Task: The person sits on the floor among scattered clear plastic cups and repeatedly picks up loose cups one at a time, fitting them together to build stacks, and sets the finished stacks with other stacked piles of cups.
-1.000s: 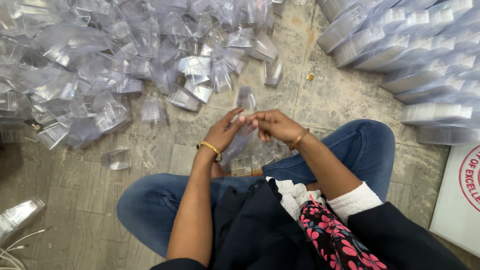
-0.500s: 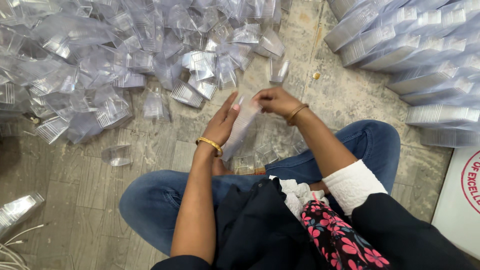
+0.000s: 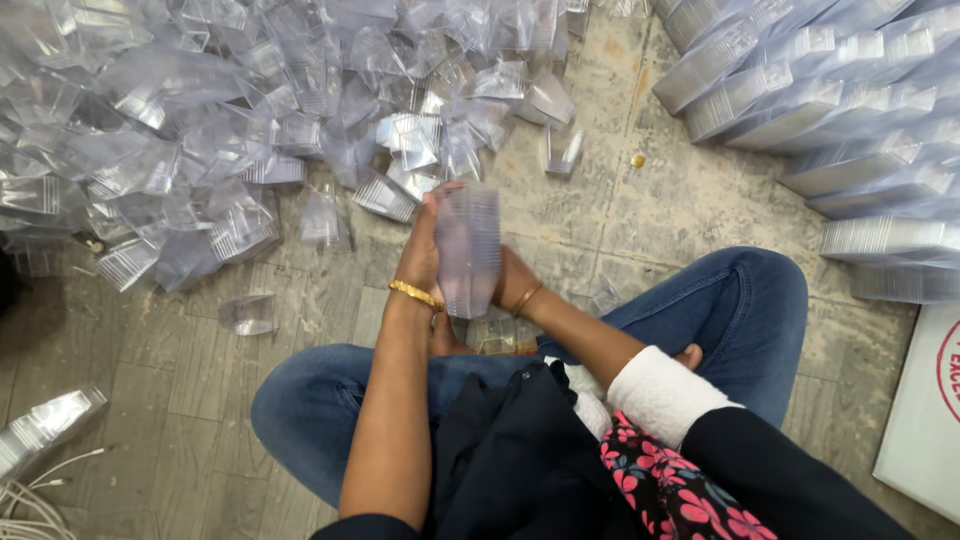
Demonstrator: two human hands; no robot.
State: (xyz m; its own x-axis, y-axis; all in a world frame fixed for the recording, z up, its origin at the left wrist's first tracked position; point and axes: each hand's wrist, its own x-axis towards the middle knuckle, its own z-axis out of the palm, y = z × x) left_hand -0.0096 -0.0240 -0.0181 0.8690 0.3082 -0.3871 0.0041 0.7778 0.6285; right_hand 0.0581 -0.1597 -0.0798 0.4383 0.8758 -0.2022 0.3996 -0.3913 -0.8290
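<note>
Head view: I see my left hand (image 3: 422, 262) and right hand (image 3: 510, 285) closed on either side of a clear stack (image 3: 468, 250) of nested plastic pieces, held upright above my crossed legs (image 3: 700, 310). My worry is that the smooth plastic could slip and the stack fan apart if either grip eases. I sit on a worn tiled floor (image 3: 600, 220), with a loose pile (image 3: 200, 120) ahead and tidy rows (image 3: 830, 110) at right.
</note>
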